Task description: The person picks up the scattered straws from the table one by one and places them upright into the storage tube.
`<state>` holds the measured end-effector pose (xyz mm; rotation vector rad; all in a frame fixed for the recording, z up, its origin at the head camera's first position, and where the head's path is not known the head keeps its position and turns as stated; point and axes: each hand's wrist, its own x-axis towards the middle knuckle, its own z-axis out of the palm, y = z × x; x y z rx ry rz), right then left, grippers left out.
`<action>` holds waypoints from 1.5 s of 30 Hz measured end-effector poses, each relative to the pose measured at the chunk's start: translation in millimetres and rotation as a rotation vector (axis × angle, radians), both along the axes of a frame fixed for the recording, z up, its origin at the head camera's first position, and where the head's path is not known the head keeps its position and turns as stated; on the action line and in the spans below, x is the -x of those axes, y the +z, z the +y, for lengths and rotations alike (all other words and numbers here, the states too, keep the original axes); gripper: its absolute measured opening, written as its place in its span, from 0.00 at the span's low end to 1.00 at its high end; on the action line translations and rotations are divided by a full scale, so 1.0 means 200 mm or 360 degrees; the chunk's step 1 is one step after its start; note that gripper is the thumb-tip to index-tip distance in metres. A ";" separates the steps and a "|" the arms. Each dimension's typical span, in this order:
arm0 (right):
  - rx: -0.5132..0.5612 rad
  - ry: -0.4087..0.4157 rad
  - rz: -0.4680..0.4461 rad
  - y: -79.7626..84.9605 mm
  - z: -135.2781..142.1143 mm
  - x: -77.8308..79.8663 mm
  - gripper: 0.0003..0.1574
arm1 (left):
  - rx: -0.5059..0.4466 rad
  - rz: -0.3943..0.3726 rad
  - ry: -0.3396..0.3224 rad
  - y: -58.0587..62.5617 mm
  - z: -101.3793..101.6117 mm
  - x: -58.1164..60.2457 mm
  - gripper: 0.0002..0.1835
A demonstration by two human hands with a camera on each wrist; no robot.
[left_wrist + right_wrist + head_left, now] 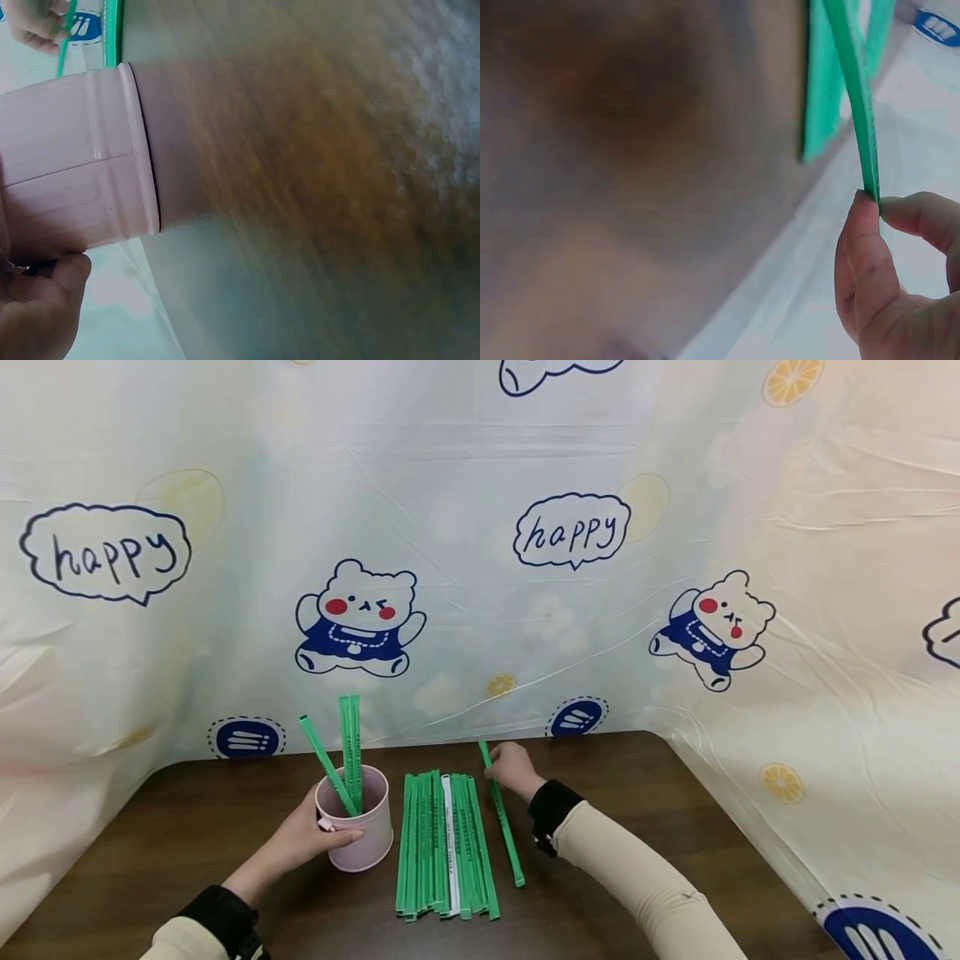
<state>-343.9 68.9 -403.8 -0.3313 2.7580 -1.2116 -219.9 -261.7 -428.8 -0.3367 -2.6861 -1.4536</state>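
Observation:
My left hand (296, 837) grips a small pink metal bucket (362, 843) from its left side, thumb across the front. Inside lean several slim green sticks (351, 743) with small print, one tilted left. To the right of the bucket a row of similar green sticks (423, 843) lies side by side, with a single white stick (452, 860) among them. My right hand (516, 768) pinches one green stick (504, 827) near its far end, right of the row. In the right wrist view, thumb and fingertips hold that stick (861, 112).
The brown wooden table (615, 860) carries everything. Behind it hangs a pale curtain (465, 568) printed with bears and speech bubbles, meeting the table's back edge.

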 end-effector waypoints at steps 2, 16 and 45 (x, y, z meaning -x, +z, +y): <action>0.0048 -0.0014 0.0047 0.04 0.00 0.02 0.14 | -0.0005 0.0004 -0.0004 0.00 0.00 0.00 0.53; 0.0908 0.0139 0.0732 0.65 -0.27 -0.05 0.19 | 0.0010 -0.0012 -0.0011 0.01 0.00 0.00 0.53; 0.0765 0.0369 0.0174 0.24 -0.70 -0.29 0.25 | 0.0022 0.0005 -0.0035 0.01 -0.01 0.01 0.52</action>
